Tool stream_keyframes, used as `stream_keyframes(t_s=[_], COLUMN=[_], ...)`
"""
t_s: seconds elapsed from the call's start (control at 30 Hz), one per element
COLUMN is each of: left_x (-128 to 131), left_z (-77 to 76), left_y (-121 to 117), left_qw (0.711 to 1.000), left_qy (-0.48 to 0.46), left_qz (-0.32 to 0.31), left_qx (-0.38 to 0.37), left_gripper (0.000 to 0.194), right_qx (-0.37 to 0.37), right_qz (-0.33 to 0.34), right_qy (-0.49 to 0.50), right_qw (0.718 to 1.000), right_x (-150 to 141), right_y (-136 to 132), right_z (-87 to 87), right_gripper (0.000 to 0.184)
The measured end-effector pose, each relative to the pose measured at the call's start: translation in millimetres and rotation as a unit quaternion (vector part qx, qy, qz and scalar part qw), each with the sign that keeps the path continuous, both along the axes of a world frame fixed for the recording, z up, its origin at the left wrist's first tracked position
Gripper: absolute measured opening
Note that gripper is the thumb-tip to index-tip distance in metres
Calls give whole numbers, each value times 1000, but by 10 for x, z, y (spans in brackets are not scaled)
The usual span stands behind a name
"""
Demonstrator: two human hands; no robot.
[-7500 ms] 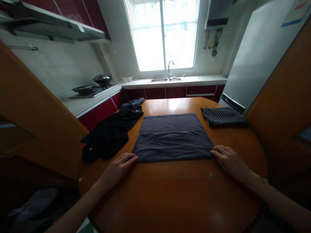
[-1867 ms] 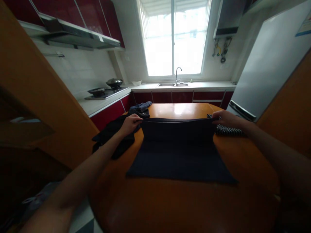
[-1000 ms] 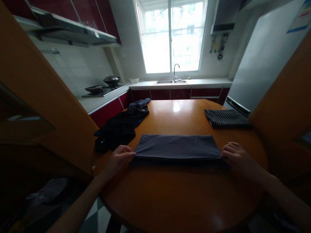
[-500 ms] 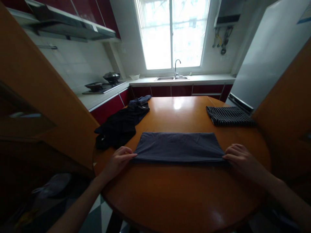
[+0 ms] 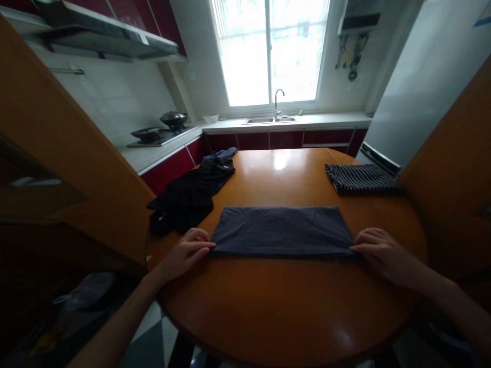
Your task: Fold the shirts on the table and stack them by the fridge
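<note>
A dark grey garment (image 5: 282, 230) lies folded into a long flat strip across the middle of a round orange wooden table (image 5: 268, 306). My left hand (image 5: 186, 252) rests at its near left corner, fingertips pinched on the cloth edge. At the near right corner my right hand (image 5: 379, 250) lies with its fingers curled onto the cloth. Both forearms reach in from the bottom corners.
A crumpled black garment (image 5: 190, 197) hangs over the table's left rim. A folded black-and-white striped cloth (image 5: 360, 179) sits at the far right. Beyond are a counter with a sink (image 5: 268, 120), a stove with pans (image 5: 159, 134), a window, a grey fridge (image 5: 418, 87), and orange panels on both sides.
My hands went to the garment's far edge, lifted it and brought it towards me, folding the cloth in half into a narrow strip. Since half a second ago the hands have barely moved.
</note>
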State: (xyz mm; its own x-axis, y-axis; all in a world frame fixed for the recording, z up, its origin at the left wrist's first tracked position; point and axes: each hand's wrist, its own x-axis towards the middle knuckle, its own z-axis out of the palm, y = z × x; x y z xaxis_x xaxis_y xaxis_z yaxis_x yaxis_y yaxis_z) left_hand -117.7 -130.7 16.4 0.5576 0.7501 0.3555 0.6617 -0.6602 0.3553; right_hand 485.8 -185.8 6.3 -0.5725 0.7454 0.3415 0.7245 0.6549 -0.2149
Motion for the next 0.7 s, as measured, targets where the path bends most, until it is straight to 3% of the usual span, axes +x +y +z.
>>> stream_keyframes(t_s=[0.13, 0.23, 0.3, 0.4, 0.47, 0.6, 0.7], left_x=[295, 884, 1380, 2034, 2299, 2416, 2361], left_z=[188, 283, 262, 62, -138, -437, -477], left_y=[119, 332, 494, 680, 737, 741, 714], left_qw=[999, 999, 1000, 996, 990, 982, 983], left_qy=[-34, -25, 9, 88, 136, 183, 177], left_qz=[29, 24, 11, 13, 22, 11, 16], left_qx=[-9, -5, 7, 24, 28, 36, 37], left_gripper=[40, 44, 46, 49, 52, 58, 58], right_qx=[-53, -20, -8, -21, -48, -70, -73], right_qz=[-46, -113, -131, -170, -194, -185, -209], right_qy=[115, 202, 195, 103, 32, -44, -51], right_qw=[991, 973, 972, 980, 979, 979, 974], right_x=[-114, -509, -920, -1575, -1911, -2184, -2122], right_y=[111, 428, 699, 1022, 1120, 1091, 1028], right_z=[131, 187, 170, 53, -69, -280, -318], right_gripper=[29, 37, 44, 53, 58, 63, 62])
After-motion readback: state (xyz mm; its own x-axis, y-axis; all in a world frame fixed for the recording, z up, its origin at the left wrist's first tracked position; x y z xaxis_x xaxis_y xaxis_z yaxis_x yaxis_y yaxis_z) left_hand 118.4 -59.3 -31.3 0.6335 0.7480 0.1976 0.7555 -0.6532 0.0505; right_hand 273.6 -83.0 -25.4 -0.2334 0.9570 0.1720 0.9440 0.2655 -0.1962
